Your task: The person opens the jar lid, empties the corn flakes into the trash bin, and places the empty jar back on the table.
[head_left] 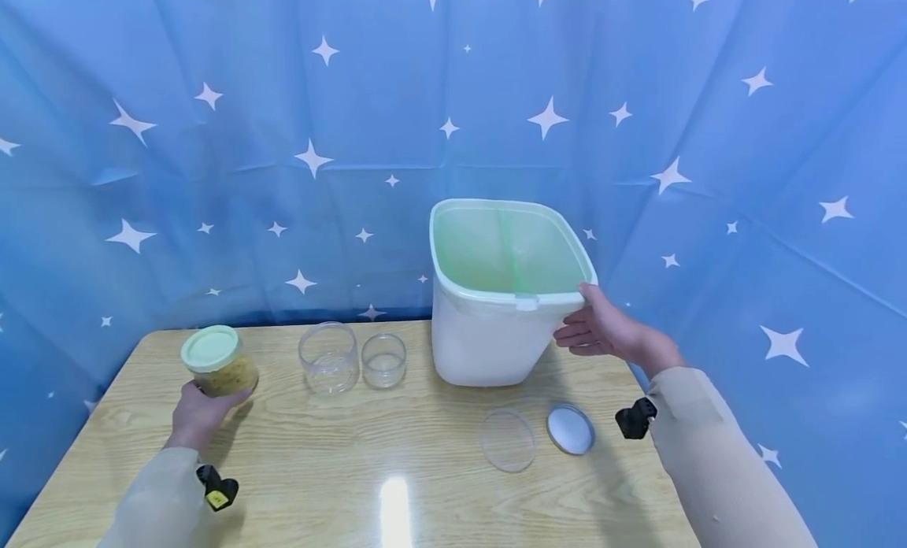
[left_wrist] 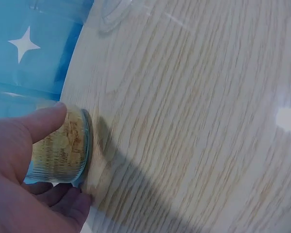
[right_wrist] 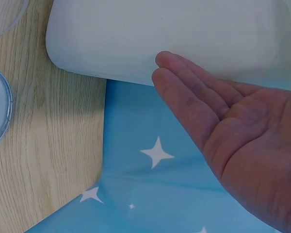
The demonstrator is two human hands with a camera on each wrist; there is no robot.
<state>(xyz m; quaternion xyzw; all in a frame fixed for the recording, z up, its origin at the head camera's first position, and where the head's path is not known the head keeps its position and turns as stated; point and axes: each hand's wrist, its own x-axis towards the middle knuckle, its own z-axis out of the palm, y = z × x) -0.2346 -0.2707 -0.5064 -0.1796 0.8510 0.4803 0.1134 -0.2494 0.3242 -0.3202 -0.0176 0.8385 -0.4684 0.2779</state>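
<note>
White with a pale green rim, the bin (head_left: 482,339) stands on the wooden table (head_left: 326,461), its right side met by the right hand (head_left: 615,327), thumb at the rim, other fingers extended nearly straight. Well to the bin's left, the left hand (head_left: 201,416) curls its fingers and thumb round a green-lidded jar (head_left: 230,372); a large clear cup (head_left: 329,365) and a small clear cup (head_left: 383,364) stand between jar and bin, while a clear disc (head_left: 509,442) and a silvery lid (head_left: 571,429) lie in front of the bin.

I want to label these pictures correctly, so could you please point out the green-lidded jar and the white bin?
Green-lidded jar (head_left: 231,374): head view, on its side wall.
White bin (head_left: 485,337): head view, on its front wall.
</note>
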